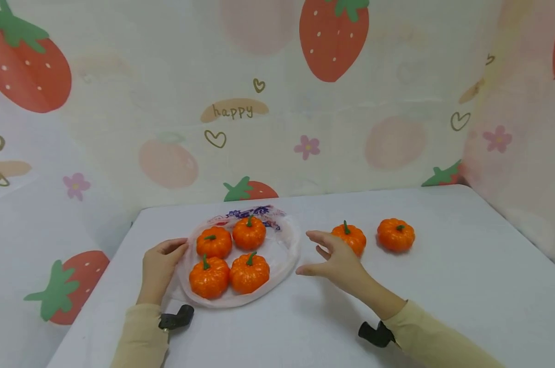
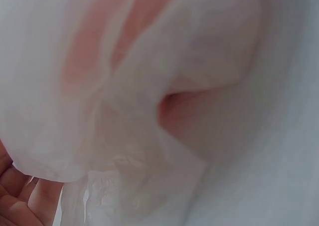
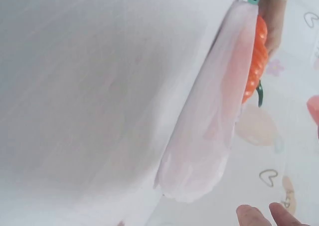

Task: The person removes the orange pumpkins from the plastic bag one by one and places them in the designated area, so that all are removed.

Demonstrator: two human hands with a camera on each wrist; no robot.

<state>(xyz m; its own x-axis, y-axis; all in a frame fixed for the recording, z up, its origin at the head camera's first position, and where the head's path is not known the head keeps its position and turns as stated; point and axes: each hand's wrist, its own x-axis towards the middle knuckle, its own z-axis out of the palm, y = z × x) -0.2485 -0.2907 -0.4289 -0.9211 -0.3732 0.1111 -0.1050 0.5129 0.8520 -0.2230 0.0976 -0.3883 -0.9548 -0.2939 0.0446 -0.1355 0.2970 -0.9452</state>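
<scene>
The person is wearing pale beige, long sleeves, the left sleeve point(image 1: 141, 332) and the right sleeve point(image 1: 436, 332) matching in colour and both ending at the wrist. The cloth is looking plain. On the inner side of each cuff a small black camera is jutting out, the left camera point(image 1: 178, 318) and the right camera point(image 1: 377, 335) sharing one stubby shape, bent like a short elbow of pipe with a rounded end. Beneath the left one a tiny pale bit is showing, too small to make out. Beyond the cuffs, the left grip point(image 1: 161, 266) and right grip point(image 1: 339, 260) are showing bare.
</scene>
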